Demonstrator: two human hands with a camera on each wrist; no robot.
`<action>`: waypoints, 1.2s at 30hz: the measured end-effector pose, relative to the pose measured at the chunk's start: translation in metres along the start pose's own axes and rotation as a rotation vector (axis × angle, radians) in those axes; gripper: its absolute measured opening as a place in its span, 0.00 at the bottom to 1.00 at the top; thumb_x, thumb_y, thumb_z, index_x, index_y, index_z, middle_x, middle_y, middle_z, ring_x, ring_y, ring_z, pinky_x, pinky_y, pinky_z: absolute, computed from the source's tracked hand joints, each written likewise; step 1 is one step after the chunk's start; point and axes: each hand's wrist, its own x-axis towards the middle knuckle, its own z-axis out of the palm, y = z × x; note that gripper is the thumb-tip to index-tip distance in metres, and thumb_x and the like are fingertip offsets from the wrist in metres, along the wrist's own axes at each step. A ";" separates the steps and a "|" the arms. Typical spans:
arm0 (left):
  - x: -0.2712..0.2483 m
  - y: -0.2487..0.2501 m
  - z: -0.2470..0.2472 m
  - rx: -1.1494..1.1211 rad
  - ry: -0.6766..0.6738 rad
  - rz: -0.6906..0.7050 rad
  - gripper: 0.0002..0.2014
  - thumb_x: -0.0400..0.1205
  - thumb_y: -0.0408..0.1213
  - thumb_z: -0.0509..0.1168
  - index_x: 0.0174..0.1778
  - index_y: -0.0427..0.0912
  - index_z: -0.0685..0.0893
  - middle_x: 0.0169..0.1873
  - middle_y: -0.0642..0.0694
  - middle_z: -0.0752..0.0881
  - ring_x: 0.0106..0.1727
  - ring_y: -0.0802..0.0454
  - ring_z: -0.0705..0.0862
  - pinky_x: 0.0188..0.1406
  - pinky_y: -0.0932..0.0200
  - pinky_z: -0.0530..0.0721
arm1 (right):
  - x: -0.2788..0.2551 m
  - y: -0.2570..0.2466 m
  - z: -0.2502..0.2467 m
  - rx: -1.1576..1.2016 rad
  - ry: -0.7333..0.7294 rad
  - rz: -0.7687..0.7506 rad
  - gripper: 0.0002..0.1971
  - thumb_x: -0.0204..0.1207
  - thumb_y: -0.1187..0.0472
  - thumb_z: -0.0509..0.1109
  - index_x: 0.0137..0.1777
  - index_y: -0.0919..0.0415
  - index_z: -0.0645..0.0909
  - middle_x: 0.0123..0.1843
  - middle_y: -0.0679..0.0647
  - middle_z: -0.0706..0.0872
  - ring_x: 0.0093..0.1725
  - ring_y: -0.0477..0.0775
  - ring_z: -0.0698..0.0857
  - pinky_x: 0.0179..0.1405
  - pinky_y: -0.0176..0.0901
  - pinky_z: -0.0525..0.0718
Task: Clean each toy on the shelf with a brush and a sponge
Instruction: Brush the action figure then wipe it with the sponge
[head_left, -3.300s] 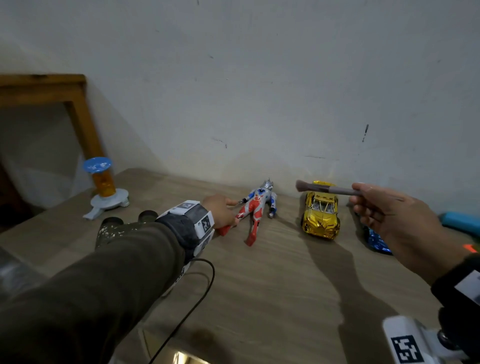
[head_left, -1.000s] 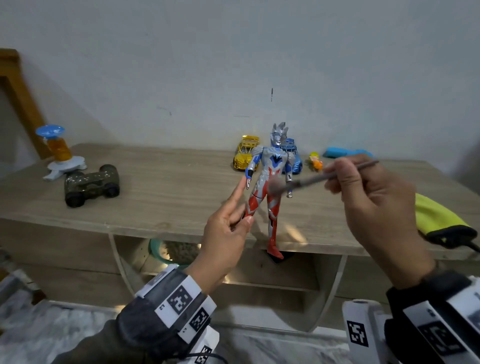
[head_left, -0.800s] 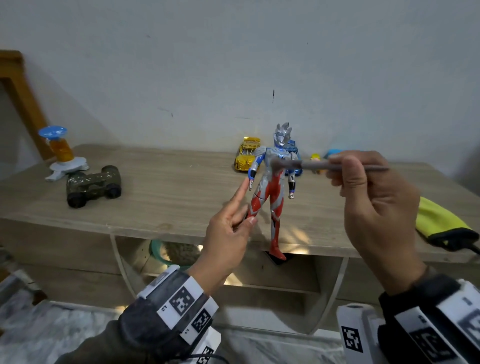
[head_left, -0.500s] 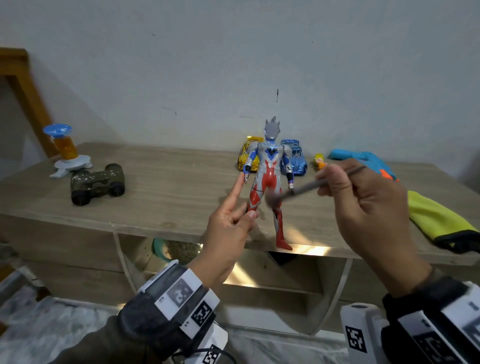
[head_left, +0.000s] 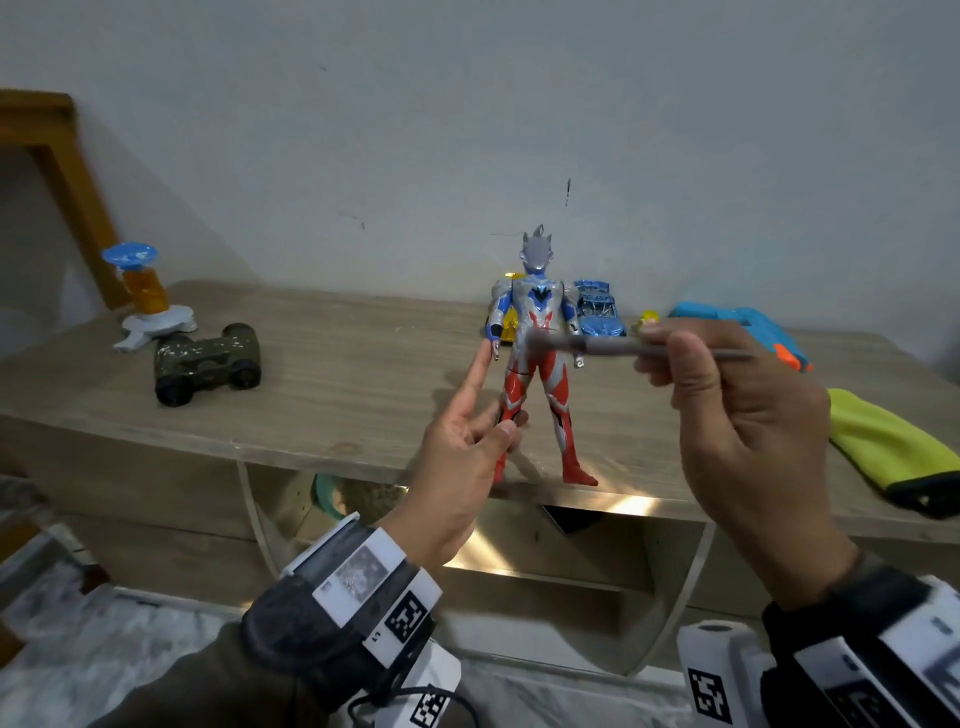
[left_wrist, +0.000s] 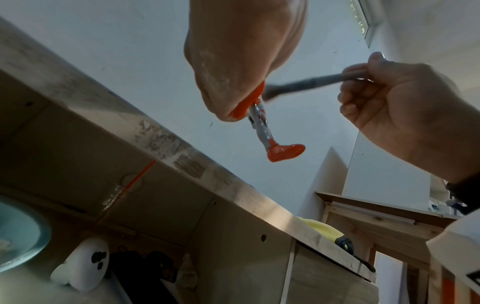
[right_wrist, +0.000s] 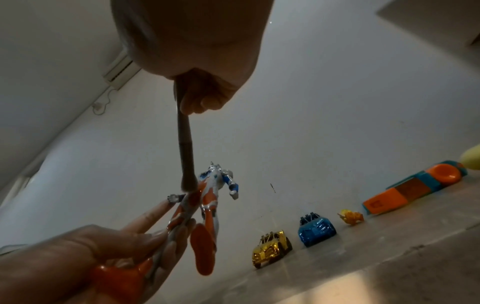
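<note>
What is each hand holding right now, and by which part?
The left hand pinches the toy figure by one lower leg. The right hand pinches the brush by its handle, bristles at the figure's waist.

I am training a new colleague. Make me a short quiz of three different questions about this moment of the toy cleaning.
1. True or false: the action figure stands by itself on the shelf.
2. Which hand holds the brush? A) left hand B) right hand C) neither
3. Fill in: directly behind the figure, by the wall, are a gold toy car and a ___ toy car.

Key:
1. False; the left hand holds it up by one leg.
2. B
3. blue
</note>
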 end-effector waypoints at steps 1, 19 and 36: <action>0.000 -0.001 0.000 0.007 -0.004 0.005 0.35 0.80 0.22 0.61 0.62 0.77 0.72 0.49 0.57 0.91 0.59 0.57 0.83 0.67 0.54 0.75 | 0.000 -0.001 0.002 0.008 -0.058 -0.007 0.10 0.82 0.52 0.57 0.46 0.44 0.81 0.38 0.37 0.83 0.38 0.38 0.83 0.32 0.30 0.79; -0.008 -0.013 -0.003 0.314 -0.116 0.195 0.35 0.80 0.16 0.57 0.68 0.66 0.70 0.64 0.74 0.77 0.70 0.70 0.73 0.71 0.70 0.67 | 0.018 0.009 -0.023 0.002 0.294 0.113 0.14 0.84 0.53 0.55 0.45 0.56 0.80 0.32 0.42 0.82 0.31 0.38 0.81 0.33 0.41 0.77; -0.009 -0.004 -0.012 0.224 -0.119 0.127 0.36 0.81 0.20 0.59 0.67 0.72 0.67 0.58 0.61 0.86 0.65 0.65 0.80 0.63 0.67 0.77 | 0.024 0.017 -0.036 0.128 0.299 0.222 0.16 0.80 0.46 0.52 0.38 0.49 0.76 0.26 0.42 0.82 0.26 0.41 0.78 0.27 0.30 0.74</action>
